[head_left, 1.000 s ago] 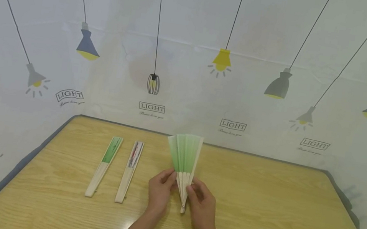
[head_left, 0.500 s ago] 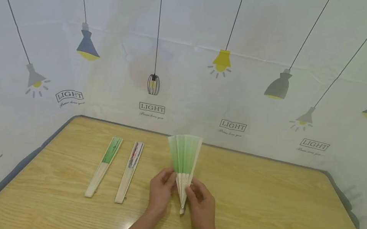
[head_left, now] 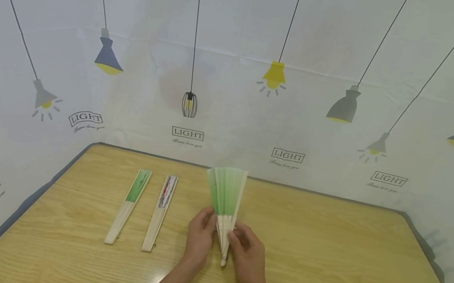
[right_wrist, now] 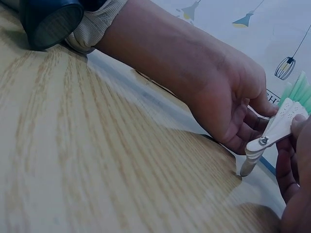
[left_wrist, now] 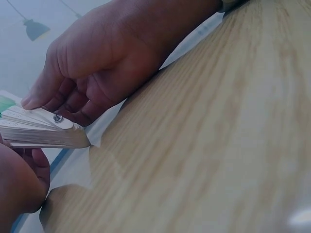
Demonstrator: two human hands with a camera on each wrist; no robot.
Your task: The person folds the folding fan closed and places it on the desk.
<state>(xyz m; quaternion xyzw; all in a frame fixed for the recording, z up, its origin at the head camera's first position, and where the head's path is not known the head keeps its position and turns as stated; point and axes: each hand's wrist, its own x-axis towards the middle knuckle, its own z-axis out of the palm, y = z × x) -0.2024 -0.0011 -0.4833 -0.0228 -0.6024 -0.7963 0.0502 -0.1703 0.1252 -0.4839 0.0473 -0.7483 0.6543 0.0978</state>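
Observation:
Between both hands a green folding fan (head_left: 226, 191), partly spread, stands with its leaf away from the person. My left hand (head_left: 199, 233) pinches the pale ribs on the left side, thumb on top. On the opposite side my right hand (head_left: 249, 249) grips the outer rib. A metal rivet (left_wrist: 58, 118) joins the stacked ribs at the narrow end, close above the table in the left wrist view. The right wrist view shows the left hand (right_wrist: 223, 92) across the fan (right_wrist: 284, 121), with the right hand (right_wrist: 301, 170) at the frame's edge.
Two folded fans lie side by side on the wooden table (head_left: 344, 262), left of the hands: one with a green leaf (head_left: 129, 207), one with a white, red and grey patterned leaf (head_left: 161, 211). A lamp-printed cloth (head_left: 234, 90) stands around the table's back and sides.
The held fan has narrowed slightly, its right edge moving left. My hands have drawn a little closer together, and the rivet end has shifted slightly left. The two folded fans lie unmoved.

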